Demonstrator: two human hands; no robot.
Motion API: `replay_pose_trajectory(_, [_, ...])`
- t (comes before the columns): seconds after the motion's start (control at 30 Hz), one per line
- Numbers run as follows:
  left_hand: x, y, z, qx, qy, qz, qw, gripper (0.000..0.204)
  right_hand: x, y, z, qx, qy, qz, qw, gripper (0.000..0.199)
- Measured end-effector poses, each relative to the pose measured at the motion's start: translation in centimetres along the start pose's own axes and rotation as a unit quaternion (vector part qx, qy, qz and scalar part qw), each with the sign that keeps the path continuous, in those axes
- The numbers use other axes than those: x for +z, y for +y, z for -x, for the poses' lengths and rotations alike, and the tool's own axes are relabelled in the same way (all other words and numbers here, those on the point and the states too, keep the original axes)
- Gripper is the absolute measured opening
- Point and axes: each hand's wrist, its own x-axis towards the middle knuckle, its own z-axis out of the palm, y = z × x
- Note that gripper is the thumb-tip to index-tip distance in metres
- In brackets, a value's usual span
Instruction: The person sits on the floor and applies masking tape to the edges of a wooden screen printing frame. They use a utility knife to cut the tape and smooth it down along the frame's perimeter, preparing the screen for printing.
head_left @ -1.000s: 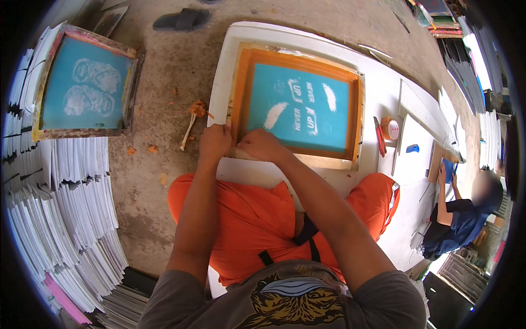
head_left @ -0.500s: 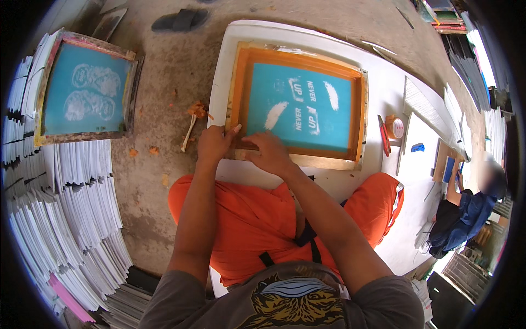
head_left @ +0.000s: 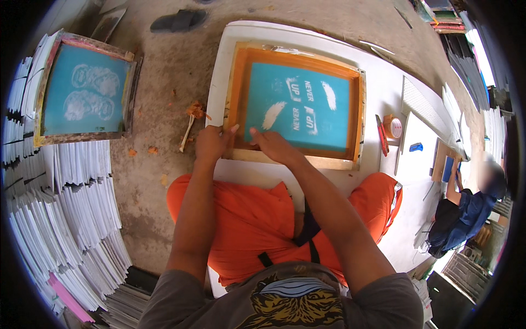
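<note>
A wooden screen-printing frame (head_left: 296, 157) with orange-brown tape along its inner sides lies on a white board before me. Its turquoise mesh (head_left: 274, 85) carries white lettering and two white brush-like marks. At the near left corner, my left hand (head_left: 213, 142) is closed on the frame's edge, thumb pointing inward over the wood. My right hand (head_left: 274, 147) reaches over the near side of the frame. Its fingertips and thumb are a little apart and touch or hover just above the lower left part of the mesh; nothing shows between them.
A second screen frame (head_left: 82, 90) rests on stacked white sheets (head_left: 71, 208) at the left. Right of my frame are red-handled scissors or a cutter (head_left: 382, 135), a tape roll (head_left: 392, 126) and a blue cutter (head_left: 416, 147). Another person (head_left: 466, 214) sits at the far right.
My right hand has shifted up from the frame's near left side toward the mesh. My left hand stays at the corner.
</note>
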Motion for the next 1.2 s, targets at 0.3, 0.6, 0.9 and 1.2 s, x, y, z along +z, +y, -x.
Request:
replay_pose_trajectory(0.3, [-0.5,0.4,0.1,-0.023,-0.01,-0.01,1.0,0.062,-8.9,5.8,5.6,0.124,-0.015,0.15,0.981,0.094])
replay_pose_trajectory(0.6, [-0.4,0.1,-0.1,0.021,0.008,-0.032,0.999,0.065,-15.6,9.5,10.5,0.202,-0.02,0.291,0.935,0.093])
replay_pose_trajectory(0.9, [6.2,7.9,4.1,0.353,0.06,-0.099,0.928,0.066,-15.9,19.3,14.0,0.132,0.473,0.077,0.867,0.051])
replay_pose_trajectory(1.2, [20.6,19.1,7.9,0.396,-0.158,-0.169,0.889,0.074,-16.4,19.1,13.5,0.207,0.366,0.002,0.907,0.064])
